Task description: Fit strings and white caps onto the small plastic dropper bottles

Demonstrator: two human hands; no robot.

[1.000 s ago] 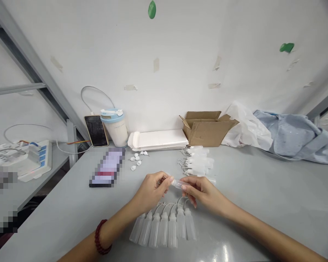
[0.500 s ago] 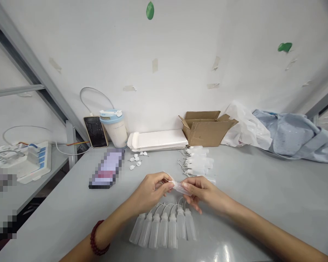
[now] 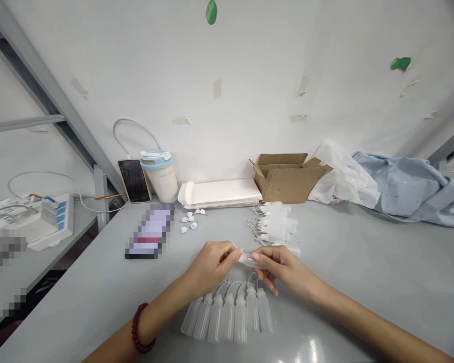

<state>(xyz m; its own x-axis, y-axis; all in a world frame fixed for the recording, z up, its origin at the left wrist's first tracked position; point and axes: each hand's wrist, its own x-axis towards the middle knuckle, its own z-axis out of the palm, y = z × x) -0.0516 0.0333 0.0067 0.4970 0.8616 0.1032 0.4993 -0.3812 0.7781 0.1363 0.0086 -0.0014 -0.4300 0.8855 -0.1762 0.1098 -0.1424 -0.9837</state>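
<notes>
Between my two hands is a small translucent plastic squeeze bottle [image 3: 251,260], tilted nearly on its side. My right hand [image 3: 274,262] pinches its body between thumb and fingers. At the other end, my left hand [image 3: 220,261] is closed over the cap, and its fingers hide most of that cap. Just below lies a row of several similar bottles [image 3: 229,317] with white tops and thin curved tubes, side by side on the grey table [image 3: 333,312]. Beyond my right hand is a pile of more bottles [image 3: 276,224], their tube ends facing left.
Several small white caps [image 3: 189,218] lie behind my left hand. Along the wall stand a phone [image 3: 134,180], a lidded cup [image 3: 161,179], flat white boxes [image 3: 223,192], an open cardboard box [image 3: 289,181], a plastic bag [image 3: 342,176] and blue-grey cloth [image 3: 408,189]. A pixelated phone [image 3: 151,232] lies left.
My left fingers have turned and closed further over the bottle's cap, hiding the thin tip seen before. My right hand keeps its grip, and the view has shifted slightly.
</notes>
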